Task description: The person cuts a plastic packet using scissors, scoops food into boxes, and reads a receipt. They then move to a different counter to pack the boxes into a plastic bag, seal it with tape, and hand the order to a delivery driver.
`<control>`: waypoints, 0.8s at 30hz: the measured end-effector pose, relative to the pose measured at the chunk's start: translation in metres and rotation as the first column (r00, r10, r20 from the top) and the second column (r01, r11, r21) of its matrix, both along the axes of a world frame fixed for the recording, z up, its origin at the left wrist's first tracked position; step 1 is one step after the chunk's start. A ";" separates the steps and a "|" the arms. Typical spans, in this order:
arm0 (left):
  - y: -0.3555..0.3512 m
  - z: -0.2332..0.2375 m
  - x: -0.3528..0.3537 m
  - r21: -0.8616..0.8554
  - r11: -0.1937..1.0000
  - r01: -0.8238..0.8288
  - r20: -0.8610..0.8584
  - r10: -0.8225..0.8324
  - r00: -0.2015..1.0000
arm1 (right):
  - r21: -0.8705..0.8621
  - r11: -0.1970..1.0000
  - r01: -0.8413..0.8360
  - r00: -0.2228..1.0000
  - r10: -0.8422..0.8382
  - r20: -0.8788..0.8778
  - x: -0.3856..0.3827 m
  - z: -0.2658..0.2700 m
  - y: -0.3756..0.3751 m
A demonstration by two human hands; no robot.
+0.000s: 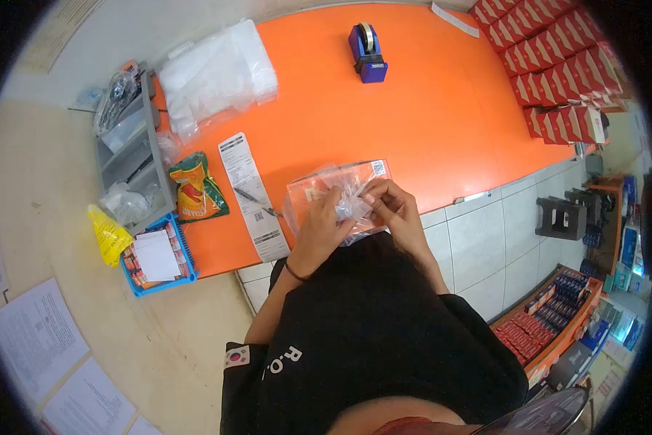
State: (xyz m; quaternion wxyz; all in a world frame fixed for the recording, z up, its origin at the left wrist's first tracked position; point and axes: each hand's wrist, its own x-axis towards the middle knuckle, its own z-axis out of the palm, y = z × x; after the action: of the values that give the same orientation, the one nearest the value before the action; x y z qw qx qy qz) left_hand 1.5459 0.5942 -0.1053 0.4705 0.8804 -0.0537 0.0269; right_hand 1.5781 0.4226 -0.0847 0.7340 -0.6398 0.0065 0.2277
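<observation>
At the table's front edge, close to my body, lies a flat orange package (379, 172) with a small printed code at its upper right corner. A clear plastic bag (351, 208) is around it, its top gathered into a crumpled bunch. My left hand (320, 223) has its fingers closed on the left of that bunch. From the right, my right hand (396, 210) pinches the plastic between thumb and fingers. Part of the package is hidden by both hands and the bunched plastic.
A long printed receipt (242, 170) with a pen (252, 199) lies to the left, beside a green and orange packet (197, 190). Plastic bags (217, 72), a blue tape dispenser (368, 54) and a grey tray (134, 145) stand farther off. Stacked red boxes (558, 58) fill the far right.
</observation>
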 end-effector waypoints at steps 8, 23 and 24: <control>-0.008 0.011 0.004 -0.067 0.997 -0.030 -0.015 0.029 0.999 | -0.183 0.983 0.004 0.999 0.002 0.032 -0.003 0.004 -0.001; -0.004 0.009 0.006 -0.043 0.999 0.023 0.067 -0.021 0.998 | 0.235 0.941 0.242 0.970 -0.241 -0.031 -0.018 -0.018 0.016; -0.004 0.010 0.007 -0.023 0.999 0.030 0.094 -0.028 0.995 | 0.234 0.944 0.231 0.972 -0.232 -0.024 -0.019 -0.017 0.015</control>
State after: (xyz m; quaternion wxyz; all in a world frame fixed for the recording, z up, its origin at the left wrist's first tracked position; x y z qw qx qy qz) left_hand 1.5525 0.5903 -0.0957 0.4785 0.8714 -0.0883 0.0619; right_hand 1.5586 0.4375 -0.1021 0.8262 -0.5437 0.0532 0.1378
